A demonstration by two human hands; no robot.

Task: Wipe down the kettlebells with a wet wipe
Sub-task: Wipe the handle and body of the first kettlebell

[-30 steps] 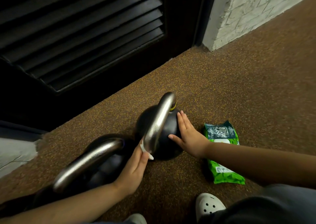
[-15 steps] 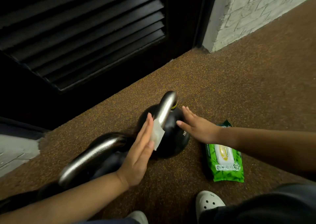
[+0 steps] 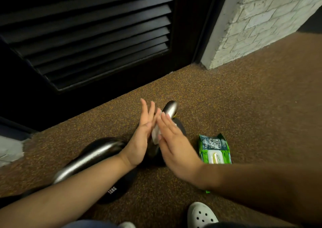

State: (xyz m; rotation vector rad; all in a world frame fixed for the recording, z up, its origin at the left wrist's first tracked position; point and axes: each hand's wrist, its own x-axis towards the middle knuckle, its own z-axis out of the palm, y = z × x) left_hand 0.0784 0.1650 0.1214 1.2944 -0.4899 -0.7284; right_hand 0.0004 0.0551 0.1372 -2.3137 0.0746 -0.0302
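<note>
- kettlebells (image 3: 111,191): black bodies, silver-grey handles
- wet wipe (image 3: 155,135): white
- wipes packet (image 3: 215,149): green, dark teal top, white lettering
- floor (image 3: 244,114): brown, yellow-speckled
- louvred door (image 3: 87,36): black
- shoe (image 3: 202,214): white, perforated

Far kettlebell (image 3: 171,110): black body with a polished steel handle, upright on the speckled floor, mostly hidden behind the two flat hands, only the handle's top and a sliver of the body showing. Near kettlebell (image 3: 97,155): larger, black with a steel handle running diagonally, white lettering on its side, standing just beside the far one and partly crossed by the left forearm. Wet wipe (image 3: 155,134): white, crumpled, pressed between the two palms against the far kettlebell's handle.
</note>
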